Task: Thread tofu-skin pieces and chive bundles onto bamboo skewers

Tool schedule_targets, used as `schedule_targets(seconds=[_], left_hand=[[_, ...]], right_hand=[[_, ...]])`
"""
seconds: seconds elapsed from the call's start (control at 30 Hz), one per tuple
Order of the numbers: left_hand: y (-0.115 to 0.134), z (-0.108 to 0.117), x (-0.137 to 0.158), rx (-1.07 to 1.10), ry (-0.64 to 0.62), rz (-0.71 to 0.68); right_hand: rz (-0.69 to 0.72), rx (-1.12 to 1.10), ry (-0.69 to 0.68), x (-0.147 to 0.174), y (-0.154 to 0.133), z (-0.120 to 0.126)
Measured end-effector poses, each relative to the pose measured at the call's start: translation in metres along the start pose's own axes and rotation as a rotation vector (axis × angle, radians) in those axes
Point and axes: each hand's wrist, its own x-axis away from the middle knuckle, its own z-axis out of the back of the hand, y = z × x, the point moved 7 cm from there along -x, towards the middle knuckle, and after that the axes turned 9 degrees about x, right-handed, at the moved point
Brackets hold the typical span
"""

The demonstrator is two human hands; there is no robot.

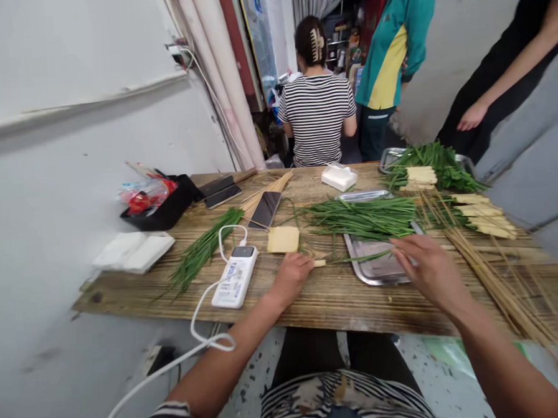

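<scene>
My left hand (292,277) is closed on a small pale roll (319,263), which looks like rolled tofu skin; its end sticks out past the fingertips. Several green chive leaves (366,257) run from near the roll toward my right hand (422,267). The thumb and fingers of that hand pinch their far end above a metal tray (371,273). A thick bunch of chives (363,217) lies across the tray. Just beyond my left hand sits a stack of pale yellow square tofu skin sheets (283,240).
Left of me are a white power bank (236,277) with a cable, more chives (210,244), a phone (265,210) and a black box (159,203). Bamboo skewers (493,279) and skewered rolls (485,214) lie at right. Several people stand or sit beyond the wooden table (312,307).
</scene>
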Motion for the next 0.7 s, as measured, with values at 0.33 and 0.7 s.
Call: schedule_targets(seconds=[0.33,0.7], left_hand=[[-0.003,0.006,0.007,0.022,0.093,-0.116],[-0.002,0.01,0.005,0.001,0.085,-0.127]], right_hand=[[-0.559,0.422,-0.342,0.136,0.145,0.052],[-0.687,0.426,-0.521,0.144,0.159,0.025]])
